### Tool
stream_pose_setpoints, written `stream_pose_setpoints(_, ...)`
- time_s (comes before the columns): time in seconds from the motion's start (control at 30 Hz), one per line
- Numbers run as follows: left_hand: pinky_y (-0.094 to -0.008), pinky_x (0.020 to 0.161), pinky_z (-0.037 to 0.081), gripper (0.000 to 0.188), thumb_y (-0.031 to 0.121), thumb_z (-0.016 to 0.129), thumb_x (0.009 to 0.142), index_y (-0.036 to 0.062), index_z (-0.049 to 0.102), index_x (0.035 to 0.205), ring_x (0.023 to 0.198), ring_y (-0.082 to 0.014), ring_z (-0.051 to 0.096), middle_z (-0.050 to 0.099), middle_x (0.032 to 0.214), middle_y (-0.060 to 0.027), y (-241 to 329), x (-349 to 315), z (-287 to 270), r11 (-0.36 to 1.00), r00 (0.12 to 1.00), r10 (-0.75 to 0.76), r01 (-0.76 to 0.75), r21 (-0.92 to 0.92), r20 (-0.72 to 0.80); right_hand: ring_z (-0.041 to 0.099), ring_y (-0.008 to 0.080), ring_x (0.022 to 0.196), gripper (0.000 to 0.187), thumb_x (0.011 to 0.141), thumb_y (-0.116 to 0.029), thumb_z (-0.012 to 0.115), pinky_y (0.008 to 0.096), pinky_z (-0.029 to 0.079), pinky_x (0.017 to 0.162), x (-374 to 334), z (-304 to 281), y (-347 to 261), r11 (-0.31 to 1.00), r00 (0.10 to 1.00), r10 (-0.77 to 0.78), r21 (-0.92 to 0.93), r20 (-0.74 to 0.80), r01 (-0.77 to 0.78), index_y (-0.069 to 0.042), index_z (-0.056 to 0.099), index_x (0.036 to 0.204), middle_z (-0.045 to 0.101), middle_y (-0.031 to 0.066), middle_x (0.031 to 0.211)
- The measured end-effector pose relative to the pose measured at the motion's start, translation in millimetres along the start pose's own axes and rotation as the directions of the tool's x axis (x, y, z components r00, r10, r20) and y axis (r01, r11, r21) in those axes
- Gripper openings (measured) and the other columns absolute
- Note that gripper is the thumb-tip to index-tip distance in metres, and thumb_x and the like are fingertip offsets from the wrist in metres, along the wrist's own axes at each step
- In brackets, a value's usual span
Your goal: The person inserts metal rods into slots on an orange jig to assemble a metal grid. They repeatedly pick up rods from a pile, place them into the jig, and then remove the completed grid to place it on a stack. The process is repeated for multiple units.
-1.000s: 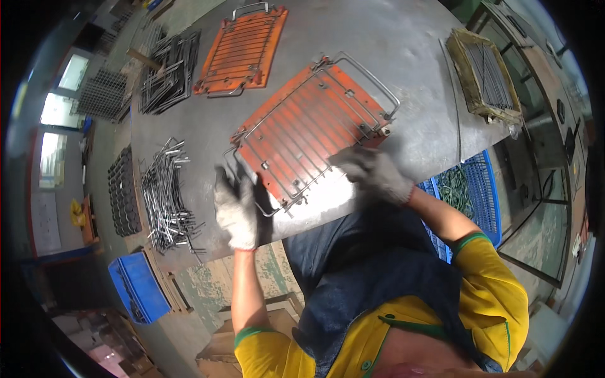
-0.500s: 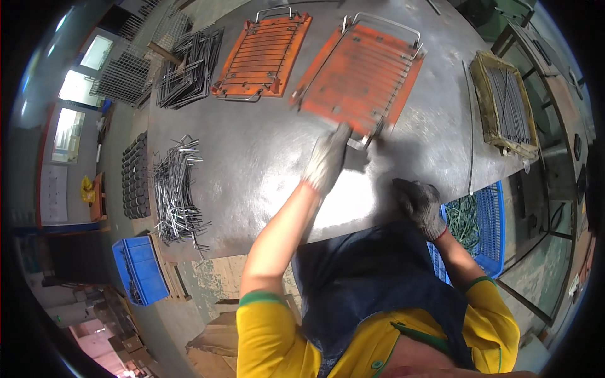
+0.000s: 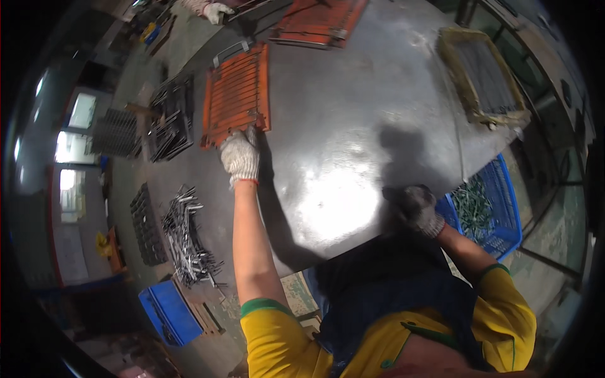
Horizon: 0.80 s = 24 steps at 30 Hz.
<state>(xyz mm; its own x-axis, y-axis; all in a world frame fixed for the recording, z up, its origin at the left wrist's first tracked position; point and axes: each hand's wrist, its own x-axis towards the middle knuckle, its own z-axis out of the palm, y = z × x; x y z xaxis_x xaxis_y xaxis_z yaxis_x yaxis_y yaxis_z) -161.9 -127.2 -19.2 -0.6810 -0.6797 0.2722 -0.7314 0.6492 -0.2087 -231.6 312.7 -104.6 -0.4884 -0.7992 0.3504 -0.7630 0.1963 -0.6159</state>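
My left hand [image 3: 241, 154], in a white knitted glove, reaches to the near end of an orange jig [image 3: 236, 94] with thin metal rods laid across it. Its fingers are closed on that end, where a wire handle is largely covered. A second orange jig [image 3: 318, 25] with wire along its near edge lies farther off to the right, cut by the top of the picture. My right hand [image 3: 416, 205], in a grey glove with dark fingers, stays low by the table's near edge. Its fingers are curled; shadow hides whatever they may hold.
Left on the metal table [image 3: 302, 126] lie bent metal pieces [image 3: 189, 242] and stacked wire frames [image 3: 171, 120]. A tray of rods [image 3: 482, 75] sits at right. Blue crates [image 3: 504, 208] flank the table. Another person's gloved hand [image 3: 217, 11] shows at the far left.
My left hand has left the right-hand orange jig and moved left onto the other one. The view has shifted, and the right-hand jig now sits higher in it. My right hand has barely moved.
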Motion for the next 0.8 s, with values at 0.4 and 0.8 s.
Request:
stream_pose_setpoints(0.4,-0.046,0.078,0.049,0.031,0.029,0.064,0.094,-0.0016,0.071,0.095,0.079,-0.0353,0.064,0.068,0.084,-0.0202,46,-226,-36,0.92,0.945,0.16,-0.248,-0.304,-0.286,0.072,0.0272,0.092,0.045,0.101,-0.04,0.053,0.043,0.057,0.084,115,-220,47,0.855,0.836,0.458,-0.107,-0.3,-0.507,-0.004,0.064,0.126,0.07,0.0178,0.116)
stream_pose_setpoints(0.8,-0.0428,0.085,0.049,0.041,0.031,0.055,0.102,-0.0006,0.06,0.128,0.094,-0.0321,0.065,0.069,0.104,-0.0175,-31,-308,-67,0.859,0.978,-0.21,0.182,-0.479,-0.005,0.074,0.0393,0.088,0.029,0.085,-0.021,0.064,0.046,0.059,0.069,152,-219,161,0.532,0.866,0.453,-0.715,-0.213,-0.454,0.003,0.073,0.099,0.072,0.0269,0.092)
